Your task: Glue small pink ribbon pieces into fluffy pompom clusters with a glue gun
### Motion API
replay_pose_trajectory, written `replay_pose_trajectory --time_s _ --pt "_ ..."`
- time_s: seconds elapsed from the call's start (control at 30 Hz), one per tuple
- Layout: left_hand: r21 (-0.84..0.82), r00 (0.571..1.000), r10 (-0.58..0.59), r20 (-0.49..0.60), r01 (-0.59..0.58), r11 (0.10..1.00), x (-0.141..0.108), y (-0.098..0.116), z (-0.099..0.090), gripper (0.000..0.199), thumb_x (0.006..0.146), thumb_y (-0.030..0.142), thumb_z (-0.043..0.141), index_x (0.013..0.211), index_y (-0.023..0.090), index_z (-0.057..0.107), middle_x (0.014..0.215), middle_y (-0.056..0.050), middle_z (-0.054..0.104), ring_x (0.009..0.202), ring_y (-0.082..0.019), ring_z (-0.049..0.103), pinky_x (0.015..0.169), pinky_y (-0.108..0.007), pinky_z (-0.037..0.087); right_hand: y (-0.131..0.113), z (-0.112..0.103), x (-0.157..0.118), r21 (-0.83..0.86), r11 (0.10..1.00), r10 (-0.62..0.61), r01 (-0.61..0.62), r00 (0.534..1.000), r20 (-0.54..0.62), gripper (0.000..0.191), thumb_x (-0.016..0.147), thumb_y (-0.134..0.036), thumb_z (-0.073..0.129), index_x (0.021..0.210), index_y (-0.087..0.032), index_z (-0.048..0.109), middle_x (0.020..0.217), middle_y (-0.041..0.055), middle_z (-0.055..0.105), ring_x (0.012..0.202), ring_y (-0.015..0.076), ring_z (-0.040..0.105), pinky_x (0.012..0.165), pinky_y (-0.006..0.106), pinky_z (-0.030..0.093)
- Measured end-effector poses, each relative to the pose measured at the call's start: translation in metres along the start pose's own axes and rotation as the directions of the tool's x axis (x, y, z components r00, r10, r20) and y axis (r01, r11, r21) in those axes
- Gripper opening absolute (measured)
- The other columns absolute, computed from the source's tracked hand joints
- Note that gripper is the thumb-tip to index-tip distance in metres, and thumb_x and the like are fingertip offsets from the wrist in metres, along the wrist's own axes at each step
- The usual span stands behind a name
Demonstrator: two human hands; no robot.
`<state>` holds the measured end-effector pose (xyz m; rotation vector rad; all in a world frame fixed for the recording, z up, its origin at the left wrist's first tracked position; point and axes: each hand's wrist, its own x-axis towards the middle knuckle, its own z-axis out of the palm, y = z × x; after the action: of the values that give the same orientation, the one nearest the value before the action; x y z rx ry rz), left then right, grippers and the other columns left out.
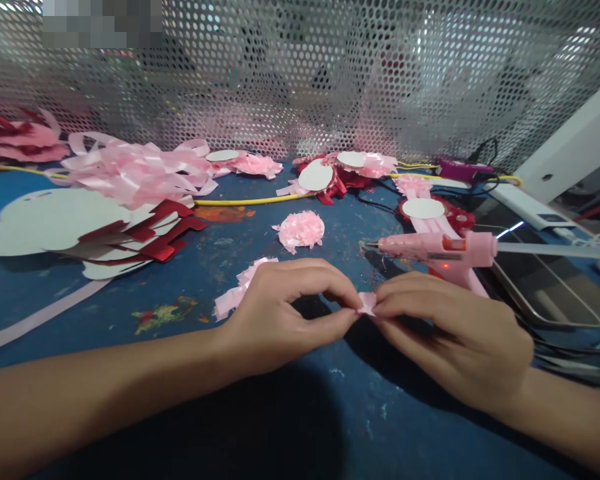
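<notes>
Between both hands, over the blue table, is a small piece of pink ribbon [367,304]. My left hand [293,313] pinches its left side with thumb and fingertips. The right side is pinched by my right hand [455,333]. A pink glue gun [435,248] with a lit red light lies just beyond my right hand, its nozzle pointing left. Beyond my left hand sits a round pink ruffled rosette [301,230]. More cut pink ribbon pieces [235,293] lie beside my left wrist, partly hidden by the hand.
Pink ribbon loops [135,167] heap at the back left, behind white and red card cutouts [55,223]. Red and pink rosettes with white discs [316,175] line the perforated metal screen [290,80]. A yellow cable [250,201] crosses the table [260,427]. A phone [545,280] lies at right.
</notes>
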<state>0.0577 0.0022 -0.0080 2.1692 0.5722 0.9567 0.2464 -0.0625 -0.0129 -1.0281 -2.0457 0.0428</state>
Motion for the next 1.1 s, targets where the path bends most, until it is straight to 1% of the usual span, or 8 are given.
replay_pose_trajectory --time_s 0.17,0.33,0.43,0.57,0.67,0.8,0.9,1.1 --pt "-0.041 0.998 0.06 -0.029 -0.061 0.997 0.0 -0.002 0.001 0.013 0.073 0.001 0.066 0.072 0.014 0.069 0.075 -0.001 0.072 0.07 -0.01 0.068 0.069 -0.016 0.053 0.001 -0.001 0.001 0.02 0.999 -0.026 0.026 1.0 -0.007 0.01 0.082 -0.008 0.061 0.086 -0.016 0.065 0.081 0.0043 0.072 0.078 0.0114 0.069 0.074 0.019 0.056" --pt "-0.078 0.998 0.066 -0.021 -0.067 0.995 -0.001 -0.002 0.0 0.013 0.071 0.001 0.068 0.069 0.013 0.066 0.074 -0.001 0.071 0.071 -0.008 0.068 0.069 -0.014 0.052 0.0 0.001 -0.001 0.057 0.998 0.014 -0.014 1.0 0.004 0.014 0.082 -0.006 0.06 0.083 -0.019 0.062 0.079 0.0019 0.072 0.075 0.0112 0.069 0.071 0.019 0.056" --pt "-0.075 1.0 0.029 0.005 -0.028 0.997 -0.003 -0.002 0.0 0.012 0.072 0.002 0.067 0.07 0.014 0.066 0.074 0.0 0.071 0.07 -0.009 0.067 0.068 -0.015 0.053 0.001 0.005 -0.006 0.172 0.979 0.117 -0.113 0.993 -0.013 0.016 0.081 -0.007 0.061 0.081 -0.022 0.055 0.079 -0.0008 0.07 0.074 0.0117 0.069 0.067 0.021 0.057" --pt "-0.049 0.998 -0.058 0.015 0.059 0.997 -0.004 -0.003 0.001 0.01 0.076 0.009 0.067 0.078 0.017 0.062 0.075 0.002 0.068 0.069 -0.009 0.066 0.066 -0.017 0.053 0.003 0.011 -0.012 0.338 0.911 0.275 -0.236 0.959 -0.071 0.023 0.078 -0.01 0.066 0.083 -0.024 0.049 0.079 -0.0025 0.068 0.073 0.0145 0.069 0.066 0.028 0.059" --pt "-0.066 0.999 -0.051 0.002 0.051 0.996 -0.005 -0.004 0.002 0.018 0.075 0.007 0.067 0.082 0.018 0.055 0.078 0.004 0.067 0.07 -0.007 0.066 0.068 -0.015 0.053 0.003 0.013 -0.014 0.372 0.893 0.296 -0.255 0.954 -0.056 0.023 0.078 -0.01 0.066 0.084 -0.025 0.049 0.079 -0.0031 0.068 0.074 0.0145 0.069 0.069 0.029 0.059" --pt "-0.032 0.999 -0.038 0.005 0.038 0.999 -0.005 -0.003 0.003 0.026 0.074 0.004 0.066 0.085 0.02 0.049 0.079 0.007 0.065 0.071 -0.004 0.065 0.069 -0.011 0.051 0.002 0.014 -0.014 0.418 0.864 0.326 -0.279 0.944 -0.044 0.028 0.077 -0.009 0.066 0.088 -0.026 0.045 0.08 -0.004 0.068 0.076 0.0142 0.07 0.068 0.027 0.059" --pt "0.03 0.999 -0.031 0.021 0.03 0.999 -0.005 -0.003 0.003 0.03 0.072 0.003 0.066 0.086 0.021 0.047 0.078 0.008 0.064 0.071 -0.003 0.065 0.067 -0.009 0.049 0.003 0.014 -0.014 0.368 0.88 0.335 -0.3 0.942 -0.032 0.03 0.076 -0.012 0.067 0.087 -0.026 0.042 0.079 -0.0038 0.068 0.074 0.0154 0.07 0.064 0.027 0.059" --pt "0.245 0.993 0.058 0.105 -0.083 0.966 -0.005 -0.003 0.003 0.026 0.07 0.002 0.064 0.084 0.019 0.051 0.076 0.007 0.063 0.066 -0.006 0.063 0.061 -0.014 0.048 0.002 0.014 -0.012 0.02 0.973 0.229 -0.229 0.973 -0.011 0.026 0.075 -0.015 0.065 0.081 -0.026 0.042 0.07 -0.0049 0.067 0.061 0.0138 0.067 0.052 0.023 0.051"
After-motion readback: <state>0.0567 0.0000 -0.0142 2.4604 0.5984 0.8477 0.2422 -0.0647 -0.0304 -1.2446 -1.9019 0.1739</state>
